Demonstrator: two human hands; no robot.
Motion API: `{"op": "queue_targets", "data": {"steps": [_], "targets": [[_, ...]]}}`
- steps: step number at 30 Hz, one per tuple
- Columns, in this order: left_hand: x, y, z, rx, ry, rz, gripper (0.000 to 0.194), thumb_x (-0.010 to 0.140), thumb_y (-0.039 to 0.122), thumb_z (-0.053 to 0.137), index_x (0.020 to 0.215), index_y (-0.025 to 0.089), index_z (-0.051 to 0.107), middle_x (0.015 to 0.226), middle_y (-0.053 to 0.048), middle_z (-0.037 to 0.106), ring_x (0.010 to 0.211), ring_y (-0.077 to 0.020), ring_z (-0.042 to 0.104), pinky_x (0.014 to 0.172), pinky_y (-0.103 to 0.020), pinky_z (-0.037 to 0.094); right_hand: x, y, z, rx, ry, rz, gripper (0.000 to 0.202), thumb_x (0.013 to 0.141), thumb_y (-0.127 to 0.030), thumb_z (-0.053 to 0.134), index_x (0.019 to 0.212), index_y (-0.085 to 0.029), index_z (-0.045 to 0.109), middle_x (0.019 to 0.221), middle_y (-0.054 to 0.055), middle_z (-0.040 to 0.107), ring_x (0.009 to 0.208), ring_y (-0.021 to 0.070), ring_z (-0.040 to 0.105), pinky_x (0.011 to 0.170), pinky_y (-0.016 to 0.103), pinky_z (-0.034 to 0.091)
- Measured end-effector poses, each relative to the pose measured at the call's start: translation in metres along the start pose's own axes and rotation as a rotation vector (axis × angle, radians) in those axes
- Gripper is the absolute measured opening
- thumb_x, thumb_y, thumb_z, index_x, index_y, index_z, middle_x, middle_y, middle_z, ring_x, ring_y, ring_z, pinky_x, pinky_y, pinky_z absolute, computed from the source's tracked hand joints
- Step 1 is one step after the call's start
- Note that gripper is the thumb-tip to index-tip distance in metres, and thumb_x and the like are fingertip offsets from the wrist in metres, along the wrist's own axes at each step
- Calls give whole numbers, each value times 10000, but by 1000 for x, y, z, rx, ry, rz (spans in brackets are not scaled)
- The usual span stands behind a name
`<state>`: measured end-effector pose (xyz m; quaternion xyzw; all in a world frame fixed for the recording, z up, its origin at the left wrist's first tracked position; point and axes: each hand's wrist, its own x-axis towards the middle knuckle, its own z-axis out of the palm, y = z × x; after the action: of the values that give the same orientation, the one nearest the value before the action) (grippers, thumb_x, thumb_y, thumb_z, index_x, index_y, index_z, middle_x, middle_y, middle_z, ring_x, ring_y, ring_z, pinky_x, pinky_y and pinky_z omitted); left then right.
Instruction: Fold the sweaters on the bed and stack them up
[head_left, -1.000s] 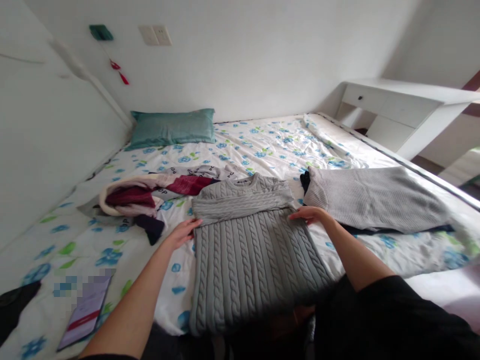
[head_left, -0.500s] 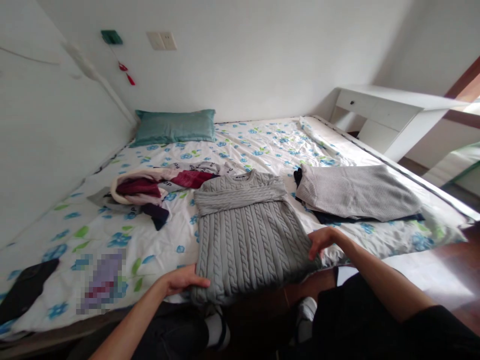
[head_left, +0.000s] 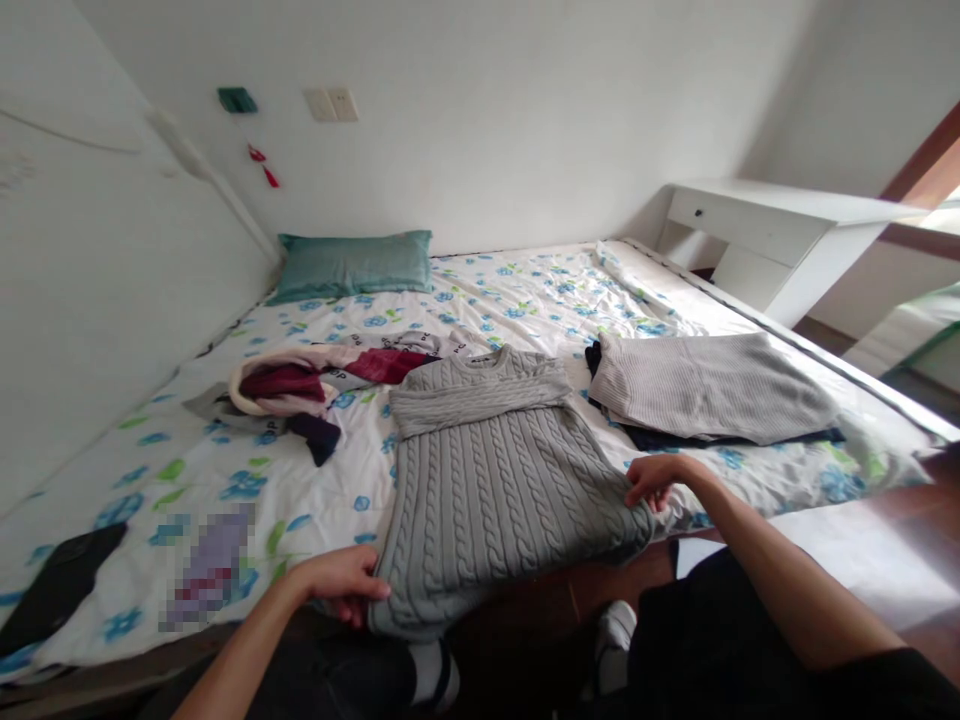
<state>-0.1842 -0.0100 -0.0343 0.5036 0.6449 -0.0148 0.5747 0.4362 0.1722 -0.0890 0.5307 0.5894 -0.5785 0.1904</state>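
A grey cable-knit sweater [head_left: 502, 490] lies on the bed with its sleeves laid across the chest and its lower part stretched over the bed's front edge. At its left lower corner my left hand [head_left: 341, 583] pinches the fabric, thumb on top. My right hand [head_left: 651, 481] grips the right lower side, fingers curled round the edge. Between the two hands the hem sags slightly past the mattress. Right of the sweater lie folded clothes, a light grey ribbed knit [head_left: 712, 385] on top of dark fabric.
A crumpled multicoloured garment [head_left: 300, 385] touches the sweater's upper left. Farther back is a green pillow [head_left: 352, 265] on the floral sheet [head_left: 510, 285]. A black phone-like object [head_left: 64, 585] and a blurred patch lie front left. A white desk [head_left: 772, 235] stands at right.
Both hands have moved outward, the left one also toward me, pulling the sweater's lower part wider and straighter. The camera view has tilted up slightly.
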Motion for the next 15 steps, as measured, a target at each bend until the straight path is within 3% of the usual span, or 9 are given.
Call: {"op": "queue_targets", "data": {"steps": [2,3,8,11,15], "targets": [[0,9,-18,56,-87,-74,547,592,695,943,701,208,721,780,-134,797,648,-280,733,556,-315,519,3,-7,-11,-21,35,-13,433,752,-493,958,850,-147,717,732,66,740,624,148,695,566,207,574],[1,14,-28,71,-74,-79,541,603,699,928,728,208,741,829,-137,812,667,-267,735,576,-306,517,5,-12,-18,-23,60,-26,423,774,-503,943,870,-145,739,766,71,755,645,144,700,582,205,573],[34,47,-74,-56,340,-20,655,460,660,942,907,216,763,841,-74,783,678,-229,708,587,-271,484,28,-48,-53,-8,305,-88,354,862,-461,883,1024,-155,809,986,104,817,786,163,745,674,233,600],[61,60,-94,-223,430,7,709,452,658,963,953,215,728,850,-49,770,725,-206,708,669,-275,528,49,-74,-69,-3,502,-137,366,897,-448,858,1118,-161,803,1002,103,813,878,199,764,728,248,603],[92,67,-121,-483,485,108,653,517,597,1029,932,191,729,885,-82,777,803,-214,727,829,-325,604,74,-95,-87,144,752,-271,426,830,-488,927,1080,-166,799,877,73,774,889,219,751,751,234,578]]}}
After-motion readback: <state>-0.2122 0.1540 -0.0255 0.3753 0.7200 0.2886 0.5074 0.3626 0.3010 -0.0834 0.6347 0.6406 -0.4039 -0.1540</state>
